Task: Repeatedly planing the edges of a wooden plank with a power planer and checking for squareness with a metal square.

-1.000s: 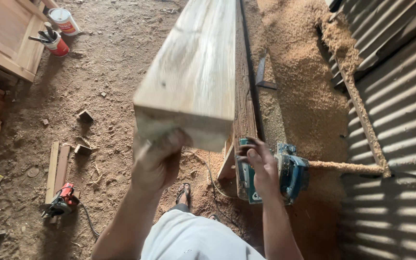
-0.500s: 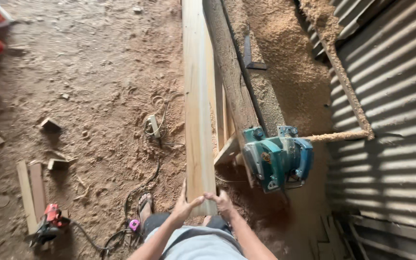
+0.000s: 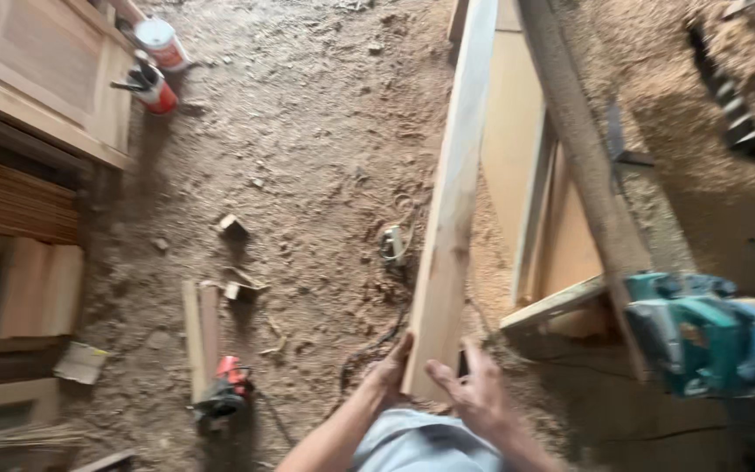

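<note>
Plank (image 3: pixel 452 201) gripped at near end by left hand (image 3: pixel 388 371) and right hand (image 3: pixel 474 395) | edge sighted lengthwise | best held steady, clear of planer (image 3: pixel 701 332).

Far end of the long pale wooden plank (image 3: pixel 452 210): cut off by the top edge.
Teal electric hand planer (image 3: pixel 701 336): blurred.
Small red power tool (image 3: pixel 225 393) on the sawdust floor: perhaps a drill; too blurred to tell.

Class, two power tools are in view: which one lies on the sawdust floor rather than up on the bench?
The small red and black power tool, lying on the floor beside two short wooden strips. The teal electric planer rests on the bench at right.
</note>
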